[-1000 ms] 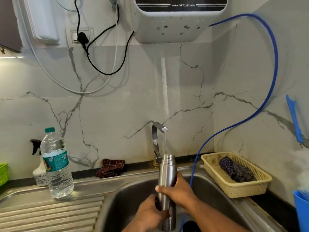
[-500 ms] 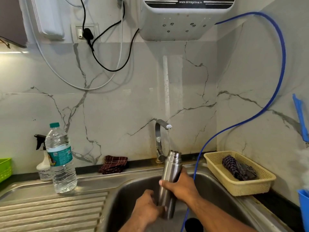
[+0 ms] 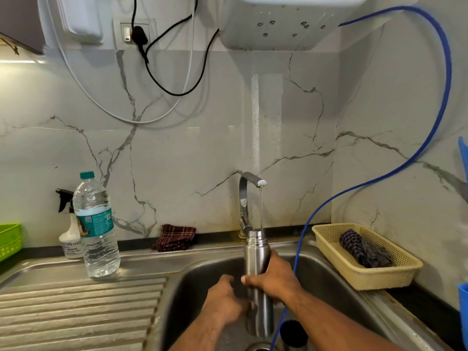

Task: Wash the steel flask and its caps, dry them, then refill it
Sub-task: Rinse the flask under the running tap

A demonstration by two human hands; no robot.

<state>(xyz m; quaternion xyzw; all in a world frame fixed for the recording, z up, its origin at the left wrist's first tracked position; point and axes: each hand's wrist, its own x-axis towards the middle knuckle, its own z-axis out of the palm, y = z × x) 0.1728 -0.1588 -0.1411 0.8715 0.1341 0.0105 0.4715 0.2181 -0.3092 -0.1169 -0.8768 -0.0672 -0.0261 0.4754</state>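
Observation:
The steel flask (image 3: 255, 254) stands upright and uncapped over the sink (image 3: 197, 279). Its mouth is under a thin stream of water from the tap (image 3: 244, 196). My right hand (image 3: 273, 279) grips the flask around its middle from the right. Lower down on the left side, my left hand (image 3: 224, 300) has its fingers curled against the flask. A round black object (image 3: 293, 330), possibly a cap, lies on the sink floor near the drain.
A plastic water bottle (image 3: 97, 229) and a spray bottle (image 3: 69, 239) stand left of the sink above the ribbed drainboard (image 3: 76, 312). A maroon cloth (image 3: 174, 236) lies behind the sink. A blue hose (image 3: 311, 219) drops into the sink. A beige basket (image 3: 364, 272) with a checked cloth (image 3: 362, 249) sits at right.
The flask has dropped away from the spout, tilted briefly, and is upright again under the stream. Both hands stayed on it.

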